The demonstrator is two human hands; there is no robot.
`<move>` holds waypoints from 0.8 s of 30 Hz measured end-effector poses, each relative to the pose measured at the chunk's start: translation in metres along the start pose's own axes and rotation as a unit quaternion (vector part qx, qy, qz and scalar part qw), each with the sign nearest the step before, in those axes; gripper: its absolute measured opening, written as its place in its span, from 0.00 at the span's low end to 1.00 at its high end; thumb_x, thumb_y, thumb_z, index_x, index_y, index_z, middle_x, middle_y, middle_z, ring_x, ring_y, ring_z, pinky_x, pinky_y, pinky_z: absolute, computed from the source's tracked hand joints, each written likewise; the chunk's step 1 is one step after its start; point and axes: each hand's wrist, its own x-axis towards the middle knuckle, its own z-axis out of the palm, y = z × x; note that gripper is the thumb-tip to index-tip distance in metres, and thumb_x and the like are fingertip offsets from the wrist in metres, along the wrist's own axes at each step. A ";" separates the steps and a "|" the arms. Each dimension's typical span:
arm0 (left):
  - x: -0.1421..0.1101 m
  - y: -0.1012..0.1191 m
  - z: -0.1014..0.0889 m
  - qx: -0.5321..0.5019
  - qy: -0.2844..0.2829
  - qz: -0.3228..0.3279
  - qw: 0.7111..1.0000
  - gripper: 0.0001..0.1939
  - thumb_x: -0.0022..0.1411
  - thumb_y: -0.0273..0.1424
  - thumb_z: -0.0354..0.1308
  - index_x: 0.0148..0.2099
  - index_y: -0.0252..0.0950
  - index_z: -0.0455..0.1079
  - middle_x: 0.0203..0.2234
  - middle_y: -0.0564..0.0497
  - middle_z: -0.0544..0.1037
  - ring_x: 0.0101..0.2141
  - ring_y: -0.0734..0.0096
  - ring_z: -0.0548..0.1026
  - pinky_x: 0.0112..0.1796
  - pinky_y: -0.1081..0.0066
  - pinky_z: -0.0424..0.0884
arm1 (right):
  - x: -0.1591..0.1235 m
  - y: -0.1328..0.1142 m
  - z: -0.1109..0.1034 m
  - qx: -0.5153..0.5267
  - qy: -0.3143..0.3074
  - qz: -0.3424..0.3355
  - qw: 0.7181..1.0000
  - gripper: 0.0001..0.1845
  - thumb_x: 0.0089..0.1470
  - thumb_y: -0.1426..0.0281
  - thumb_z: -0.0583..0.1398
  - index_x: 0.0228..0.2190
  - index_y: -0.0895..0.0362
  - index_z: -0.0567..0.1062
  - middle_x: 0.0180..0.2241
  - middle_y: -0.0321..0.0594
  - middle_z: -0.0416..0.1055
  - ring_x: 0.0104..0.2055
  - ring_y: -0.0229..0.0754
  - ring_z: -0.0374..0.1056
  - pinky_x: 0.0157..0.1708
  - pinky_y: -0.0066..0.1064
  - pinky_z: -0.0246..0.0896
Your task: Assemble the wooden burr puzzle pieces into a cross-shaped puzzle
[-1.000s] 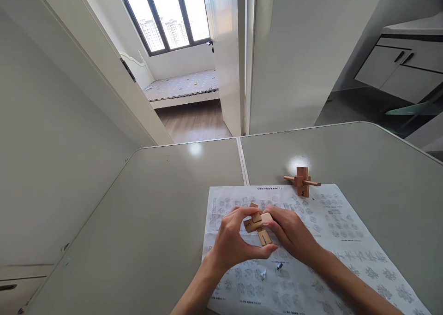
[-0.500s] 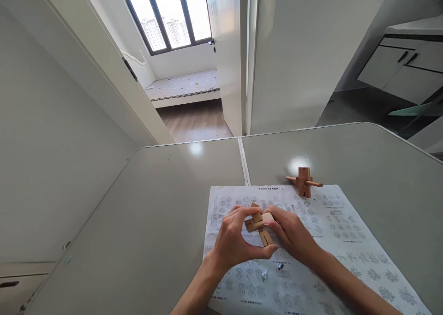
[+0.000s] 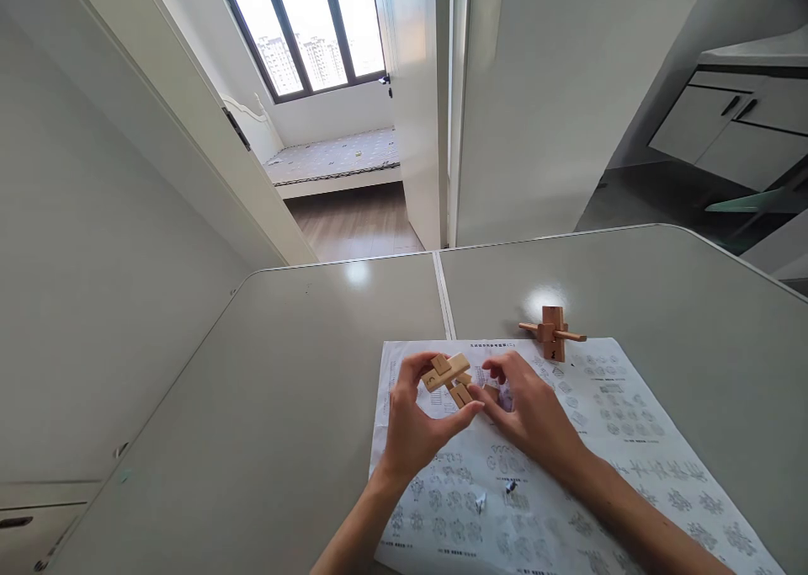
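Observation:
My left hand (image 3: 413, 428) grips a partly joined wooden interlocking puzzle (image 3: 447, 375) between its thumb and fingers. Several notched bars cross in it, a paler one sloping up to the right, and dark marks show on some faces. Close on its right is my right hand (image 3: 527, 402), index finger curled and apart from the thumb. That thumb's tip reaches the puzzle's lower right side. Behind the thumb a small wooden block (image 3: 491, 392) is partly hidden; I cannot tell whether it lies on the paper or touches the fingers.
A printed sheet of puzzle diagrams (image 3: 454, 529) lies under both hands. Beyond its top edge stands an assembled wooden cross-shaped puzzle (image 3: 553, 334). Two small crumpled bits, one white (image 3: 481, 503) and one darker (image 3: 511, 487), rest on the sheet. The grey table (image 3: 284, 407) has a pale seam.
The puzzle has moved left and up with my left hand and turned, its pale bar now showing lengthwise. My right hand's index finger has come off the pale bar, uncovering a small block.

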 end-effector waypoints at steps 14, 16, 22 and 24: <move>0.002 -0.001 0.001 0.028 0.039 -0.022 0.999 0.31 0.55 0.34 0.75 0.58 0.46 0.67 0.49 0.50 0.77 0.50 0.59 0.77 0.53 0.59 0.73 | 0.000 0.000 0.000 0.165 -0.060 0.086 0.981 0.20 0.71 0.49 0.52 0.43 0.51 0.74 0.28 0.37 0.74 0.28 0.45 0.69 0.32 0.37 0.65; 0.001 -0.001 0.002 0.042 0.036 -0.019 0.998 0.31 0.55 0.34 0.75 0.58 0.45 0.67 0.49 0.49 0.78 0.50 0.58 0.77 0.53 0.58 0.73 | 0.003 -0.004 -0.004 0.287 -0.079 0.147 0.943 0.23 0.71 0.47 0.51 0.43 0.52 0.73 0.26 0.35 0.70 0.25 0.42 0.65 0.28 0.34 0.63; 0.000 0.000 0.003 0.046 0.039 -0.020 0.998 0.30 0.55 0.33 0.74 0.58 0.44 0.67 0.48 0.49 0.78 0.48 0.58 0.78 0.51 0.59 0.74 | 0.012 -0.012 -0.016 0.481 -0.128 0.178 0.849 0.24 0.66 0.48 0.61 0.52 0.54 0.73 0.48 0.47 0.75 0.34 0.41 0.71 0.30 0.32 0.67; 0.000 0.001 0.003 0.039 0.036 -0.021 0.998 0.30 0.55 0.34 0.75 0.58 0.45 0.67 0.47 0.49 0.79 0.48 0.58 0.78 0.51 0.59 0.74 | 0.012 -0.014 -0.016 0.474 -0.125 0.166 0.856 0.24 0.66 0.49 0.61 0.52 0.52 0.72 0.51 0.48 0.76 0.35 0.42 0.72 0.33 0.33 0.70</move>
